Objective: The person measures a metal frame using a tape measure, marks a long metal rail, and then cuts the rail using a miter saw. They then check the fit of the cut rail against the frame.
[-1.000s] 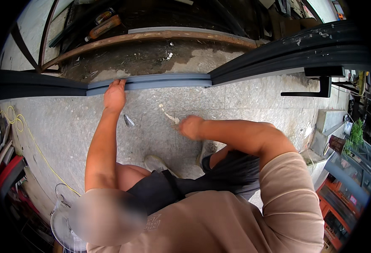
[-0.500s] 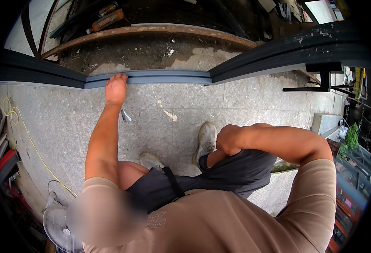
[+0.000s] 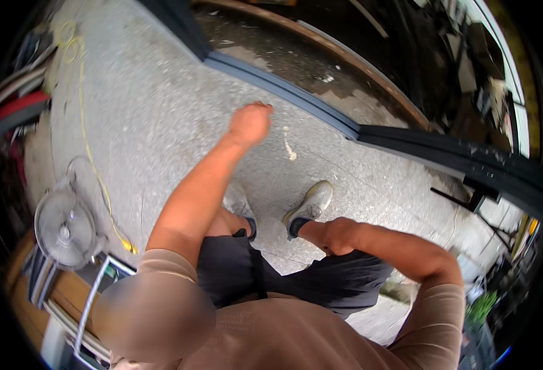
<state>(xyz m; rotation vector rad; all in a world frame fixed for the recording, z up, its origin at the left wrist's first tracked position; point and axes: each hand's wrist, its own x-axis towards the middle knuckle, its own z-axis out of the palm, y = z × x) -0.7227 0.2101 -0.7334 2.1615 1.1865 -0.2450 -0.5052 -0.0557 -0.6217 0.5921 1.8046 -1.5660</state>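
Note:
My left hand [image 3: 252,124] hovers above the grey stone floor [image 3: 154,105], its fingers curled and slightly blurred. It is apart from the blue-grey grooved rail [image 3: 277,89] that runs between dark frame sections. Whatever those fingers hold, if anything, is hidden. My right hand [image 3: 340,235] is closed in a fist by my bent right leg, near the knee; its palm side is out of sight. A pale smear [image 3: 290,148] marks the floor just right of my left hand.
A dark frame section [image 3: 444,151] extends to the right, with a black bracket [image 3: 469,197] beside it. At left stand a round fan [image 3: 65,229] and a yellow cord [image 3: 93,160] along the floor. Beyond the rail lies a rusty bar [image 3: 339,52]. Material is piled around the edges.
My left hand has come off the rail and back toward me, its fingers now curled. The view has turned left, showing more of the fan side. My right hand stays by the leg.

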